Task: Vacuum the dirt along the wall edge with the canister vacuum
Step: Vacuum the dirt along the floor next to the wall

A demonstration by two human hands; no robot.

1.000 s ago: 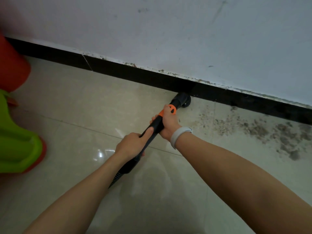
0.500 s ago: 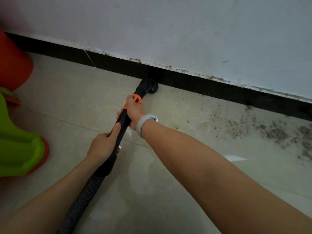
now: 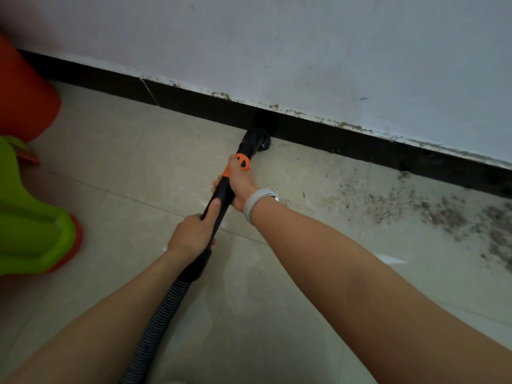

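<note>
A black vacuum wand point(image 3: 221, 196) with an orange collar ends in a round brush nozzle point(image 3: 256, 141) that sits on the floor against the black baseboard point(image 3: 194, 102). My right hand point(image 3: 240, 184), with a white wristband, grips the wand just behind the orange collar. My left hand point(image 3: 194, 234) grips the wand lower down, thumb along its top. The ribbed grey hose point(image 3: 160, 320) runs back between my arms. Dark dirt point(image 3: 454, 214) is scattered over the tiles to the right of the nozzle, along the wall edge. The canister is out of view.
A white scuffed wall point(image 3: 304, 51) rises above the baseboard. A green plastic object point(image 3: 30, 231) with a red base and an orange container point(image 3: 25, 103) stand at the left. Beige floor tiles point(image 3: 124, 162) lie between them and the nozzle.
The nozzle stays at the baseboard; the view has shifted, so nozzle and hands sit slightly more to the right in the frame. Both hands keep their grip on the wand.
</note>
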